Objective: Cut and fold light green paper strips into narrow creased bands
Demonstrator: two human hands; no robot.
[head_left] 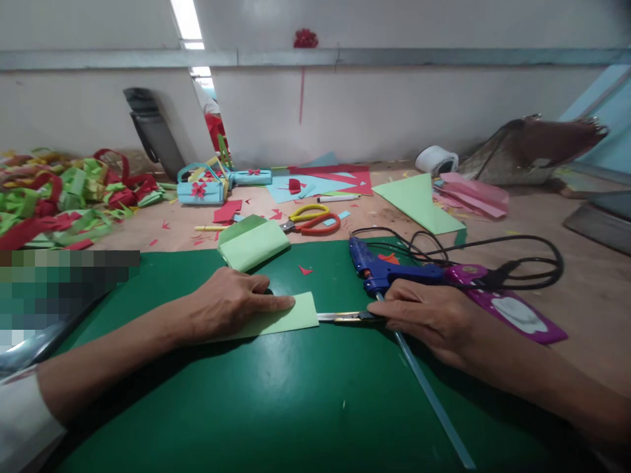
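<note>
A folded strip of light green paper [303,312] lies on the green board. My left hand [231,302] presses it down, index finger stretched along it and the other fingers curled. In my right hand [428,315] is a utility knife [350,316], its blade pointing left and meeting the strip's right end. Whether the blade is inside the fold, I cannot tell. Behind my right hand rests a blue glue gun [372,266]. Its long clear glue stick [428,387] runs out beneath that hand. A folded green paper pouch [254,244] sits beyond my left hand.
Scissors [315,220], a marker [338,198] and coloured paper scraps lie behind the green board [276,407]. Small blue paper bags [200,192] and a paper pile [89,197] are left. A black cable [532,240], purple object [517,312] and handbag [532,151] are right.
</note>
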